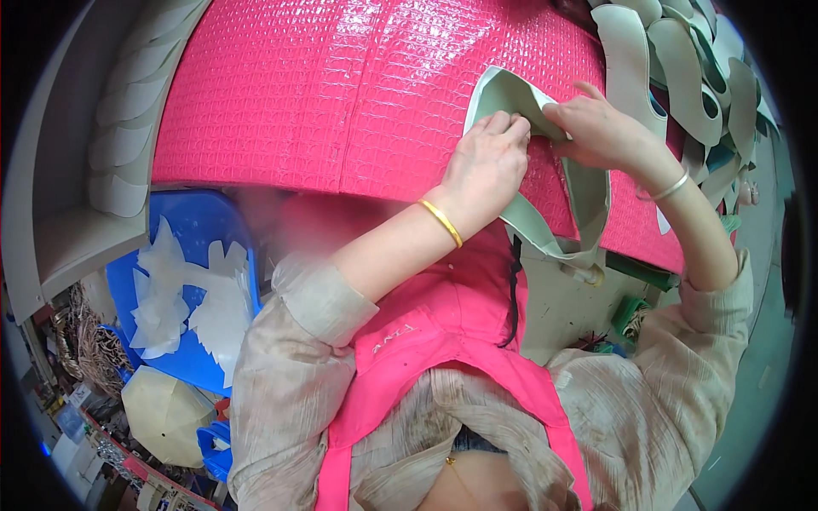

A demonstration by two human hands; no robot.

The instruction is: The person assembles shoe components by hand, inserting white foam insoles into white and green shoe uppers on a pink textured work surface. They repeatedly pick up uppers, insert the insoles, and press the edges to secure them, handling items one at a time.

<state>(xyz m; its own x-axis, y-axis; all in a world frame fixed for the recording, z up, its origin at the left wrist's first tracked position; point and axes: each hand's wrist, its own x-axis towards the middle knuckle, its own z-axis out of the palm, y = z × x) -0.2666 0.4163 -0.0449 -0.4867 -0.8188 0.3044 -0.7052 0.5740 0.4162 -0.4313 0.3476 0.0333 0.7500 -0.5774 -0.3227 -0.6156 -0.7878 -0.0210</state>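
The bright-pink, grid-embossed, plastic-looking desk covering is gleaming glossily along its ridges. The pale grey-green, curved, leather-like band is looking smooth and matt. The rounded blue plastic tub is showing a smooth sheen; the loose beige cloth shirt is looking matt and crinkled.

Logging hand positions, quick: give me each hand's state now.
Left hand: closed, fingers curled at the pale looped piece; its exact grip is hidden.
Right hand: closed, holding the same piece by its edge.
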